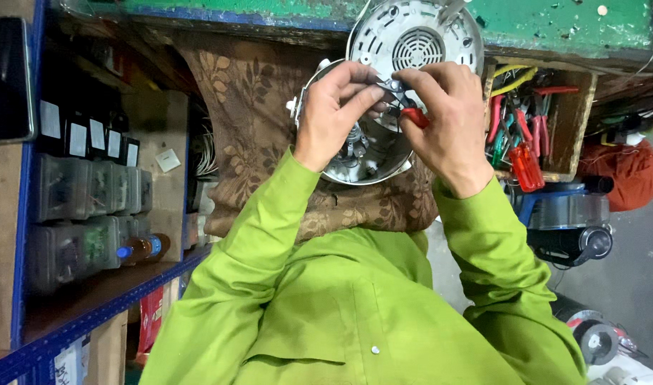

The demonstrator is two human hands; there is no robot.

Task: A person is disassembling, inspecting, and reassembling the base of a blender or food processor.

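The bright green sleeves (355, 314) of the person are filling the bottom of the view, nearest the camera, both arms reaching up toward a patterned brown cloth (248, 107) that is covering the lap. On that cloth a round metal appliance housing (362, 160) is lying open side toward the hands, and its vented silver base plate (417, 36) is tilting away just above it, against a green bench edge (554, 21). A blue-framed shelf (98, 299) of clear plastic boxes is standing at one side (a small orange-filled bottle is lying among them), and a wooden box of pliers and screwdrivers (536, 132) is sitting at the other. The left hand (337, 114) is curling over the housing rim, fingers pressed together and pinching a small metal part (392, 87). The right hand (447, 125) is closing around a red-handled tool (415, 117), its fingertips meeting the same part between housing and plate.
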